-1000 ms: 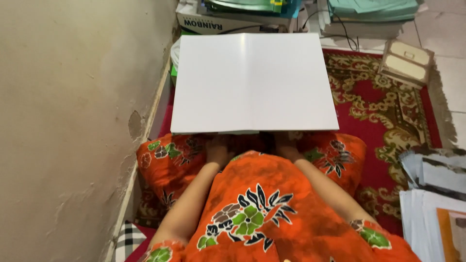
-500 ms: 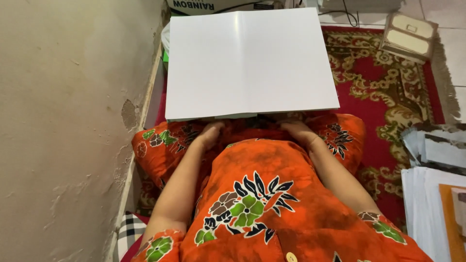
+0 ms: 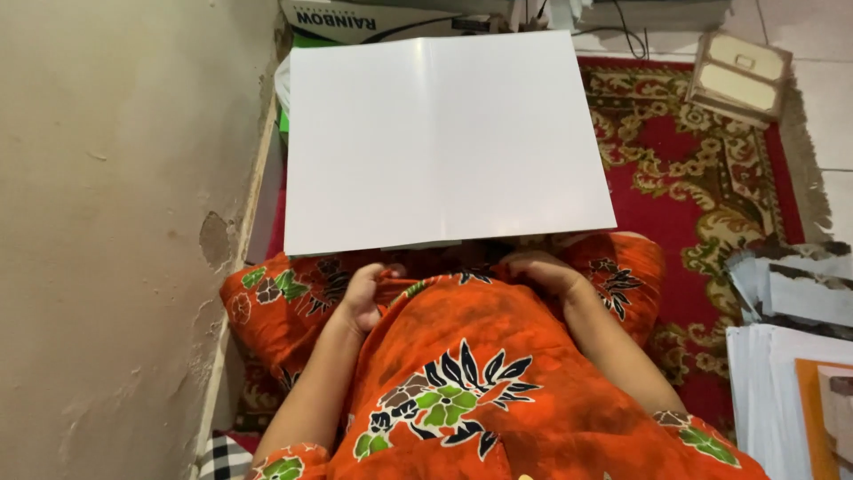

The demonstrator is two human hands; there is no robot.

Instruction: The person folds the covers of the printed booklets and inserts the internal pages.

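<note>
white sheet stack [image 3: 444,142] | large, blank, glossy, rectangular | laid flat across the lap, near edge overhanging | upper centre of frame | thinner sheet edge seen beneath near edge

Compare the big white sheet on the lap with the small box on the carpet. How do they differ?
The white sheet is large, flat and thin; the box is small and has raised walls. The sheet is plain glossy white; the box is beige with lighter panels. The sheet rests over the person's lap, near the left hand and right hand; the box sits apart at the carpet edge. Both are rectangular.
</note>
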